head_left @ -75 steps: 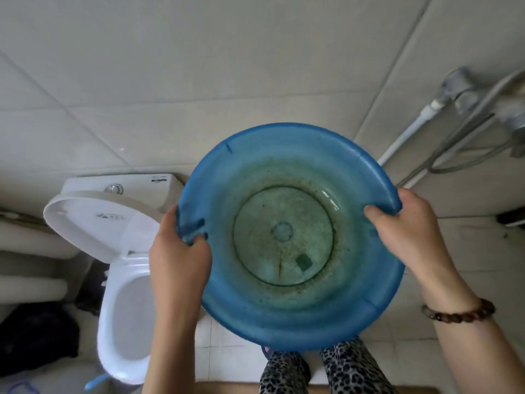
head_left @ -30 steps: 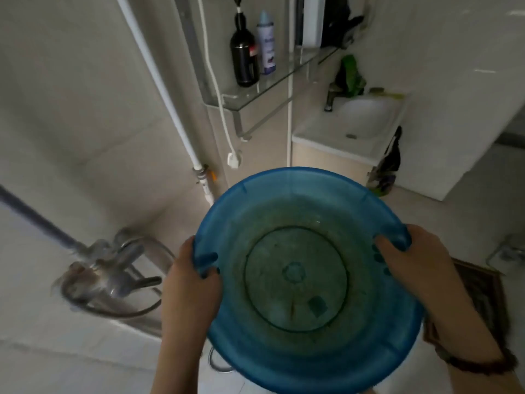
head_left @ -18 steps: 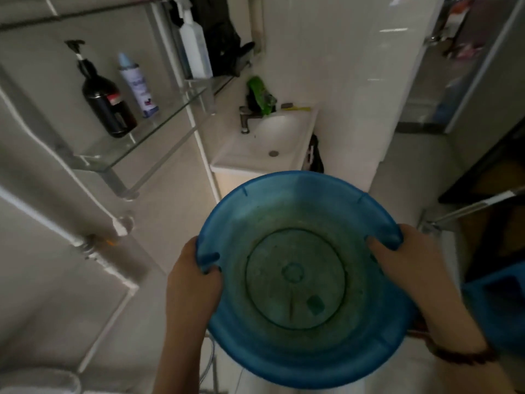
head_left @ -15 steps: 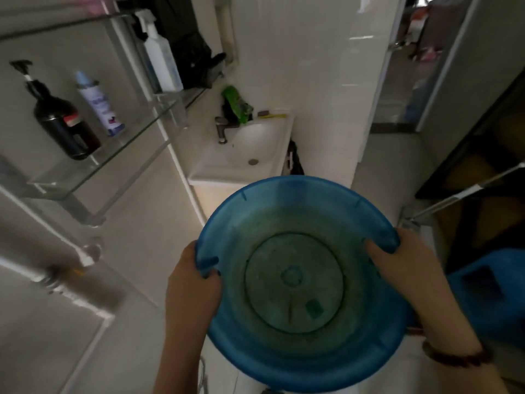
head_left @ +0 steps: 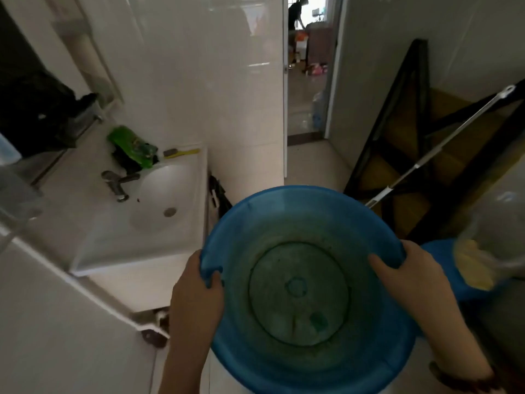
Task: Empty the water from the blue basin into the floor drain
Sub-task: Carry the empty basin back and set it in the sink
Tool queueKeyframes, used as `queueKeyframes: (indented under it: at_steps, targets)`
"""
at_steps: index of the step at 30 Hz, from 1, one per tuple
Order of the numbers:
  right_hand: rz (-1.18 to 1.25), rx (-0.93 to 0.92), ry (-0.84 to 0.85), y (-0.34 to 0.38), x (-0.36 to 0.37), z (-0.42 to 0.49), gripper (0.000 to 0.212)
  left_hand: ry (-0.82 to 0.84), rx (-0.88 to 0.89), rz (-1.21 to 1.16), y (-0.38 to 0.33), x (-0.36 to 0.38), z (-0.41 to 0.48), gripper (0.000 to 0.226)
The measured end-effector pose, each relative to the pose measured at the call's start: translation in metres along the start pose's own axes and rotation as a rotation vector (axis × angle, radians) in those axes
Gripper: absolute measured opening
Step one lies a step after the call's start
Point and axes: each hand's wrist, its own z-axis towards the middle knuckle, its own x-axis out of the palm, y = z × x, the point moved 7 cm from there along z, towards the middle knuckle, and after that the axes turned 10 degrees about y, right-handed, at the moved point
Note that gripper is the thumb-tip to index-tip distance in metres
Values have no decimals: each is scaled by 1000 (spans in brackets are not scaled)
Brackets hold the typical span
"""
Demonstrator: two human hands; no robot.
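Note:
I hold a round blue basin (head_left: pixel 301 217) in front of me, its stained greenish bottom facing me. My left hand (head_left: pixel 196 294) grips the left rim with fingers curled over the edge. My right hand (head_left: pixel 409 274) grips the right rim, a bead bracelet on its wrist. No standing water shows inside the basin. No floor drain is visible.
A white washbasin (head_left: pixel 159 200) with a tap (head_left: pixel 116 180) and a green packet (head_left: pixel 133 145) stands at left. A doorway (head_left: pixel 306 81) opens ahead. A black frame (head_left: pixel 409 132) and a mop pole (head_left: pixel 443 149) lean at right, beside another blue container (head_left: pixel 443 251).
My view has swung from the toilet past the shower pipes and glass shelf to the washbasin and doorway. Both hands kept their hold on the basin rim.

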Motion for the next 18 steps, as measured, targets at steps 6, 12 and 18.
queueKeyframes:
  at_steps: [6, 12, 18]
  targets:
    - [41, 59, -43, 23, 11, 87, 25, 40, 41, 52, -45, 12, 100, 41]
    - [58, 52, -76, 38, 9, 155, 19, 60, 42, 69, -80, 30, 162, 44]
    - [72, 50, -34, 47, 5, 246, 19, 24, -16, 50, -91, 63, 238, 43]
